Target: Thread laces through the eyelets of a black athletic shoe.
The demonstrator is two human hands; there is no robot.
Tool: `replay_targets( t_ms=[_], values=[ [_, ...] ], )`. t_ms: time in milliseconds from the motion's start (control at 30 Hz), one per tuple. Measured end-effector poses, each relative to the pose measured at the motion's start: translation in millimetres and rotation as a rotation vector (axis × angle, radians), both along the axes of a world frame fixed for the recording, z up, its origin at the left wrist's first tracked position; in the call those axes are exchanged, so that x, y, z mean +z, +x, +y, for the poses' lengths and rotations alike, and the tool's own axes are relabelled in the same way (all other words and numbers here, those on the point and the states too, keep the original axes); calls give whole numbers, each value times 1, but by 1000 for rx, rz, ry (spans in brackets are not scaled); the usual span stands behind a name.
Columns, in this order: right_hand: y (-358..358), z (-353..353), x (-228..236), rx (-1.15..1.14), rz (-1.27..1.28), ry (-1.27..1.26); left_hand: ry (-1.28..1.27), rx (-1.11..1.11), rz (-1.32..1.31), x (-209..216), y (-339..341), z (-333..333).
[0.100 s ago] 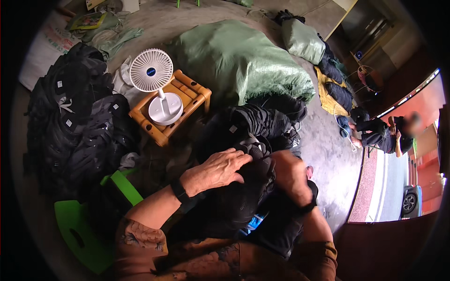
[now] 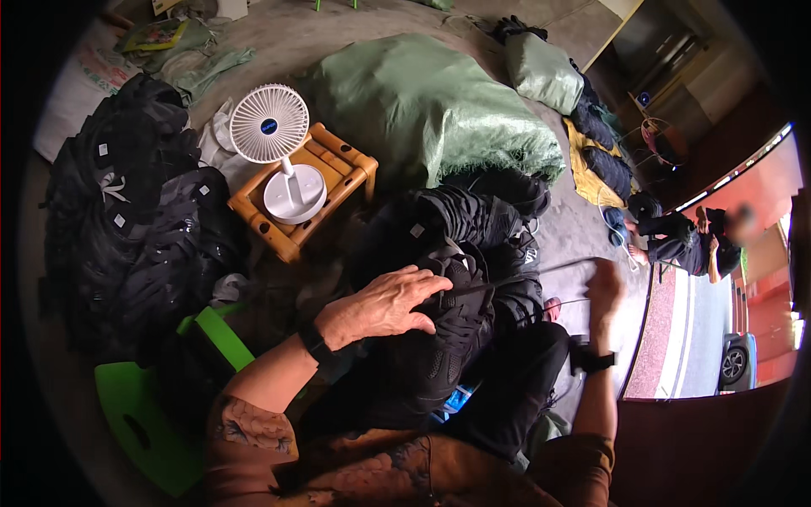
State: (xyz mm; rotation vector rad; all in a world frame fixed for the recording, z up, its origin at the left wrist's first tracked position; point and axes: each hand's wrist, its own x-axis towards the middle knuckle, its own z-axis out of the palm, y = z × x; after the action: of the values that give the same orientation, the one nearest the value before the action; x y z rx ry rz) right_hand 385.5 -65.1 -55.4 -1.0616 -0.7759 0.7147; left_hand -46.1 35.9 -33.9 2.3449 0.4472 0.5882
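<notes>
In front of me, over my lap, is a black shoe upper with a mesh surface and lacing. My left hand grips its left side, thumb and fingers pressed against it. Off to the right, my right hand is closed and blurred by motion. From it a thin dark lace runs taut back to the shoe upper. More black shoe uppers lie heaped just beyond, some with white marks.
At left is a large heap of black pieces beside a green plastic chair. A white fan stands on a bamboo stool. Behind lies a green woven sack. A person sits by the doorway at right.
My right hand has swung from beside the shoe upper out to the right, drawing the lace out with it. The left hand keeps nearly the same place.
</notes>
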Motion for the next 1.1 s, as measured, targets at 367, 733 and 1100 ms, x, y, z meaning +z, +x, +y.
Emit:
replay_targets(
  t_ms=[367,733,1100],
  values=[
    [77,-84,23,-504,26,-286,193,187,79,11,6,-20],
    [11,-49,56,-231,107,-290,185,549,-155,-2,30,-37],
    [9,-41,63,-128,58,-274,-69,385,-304,-23,22,-24]
  ],
)
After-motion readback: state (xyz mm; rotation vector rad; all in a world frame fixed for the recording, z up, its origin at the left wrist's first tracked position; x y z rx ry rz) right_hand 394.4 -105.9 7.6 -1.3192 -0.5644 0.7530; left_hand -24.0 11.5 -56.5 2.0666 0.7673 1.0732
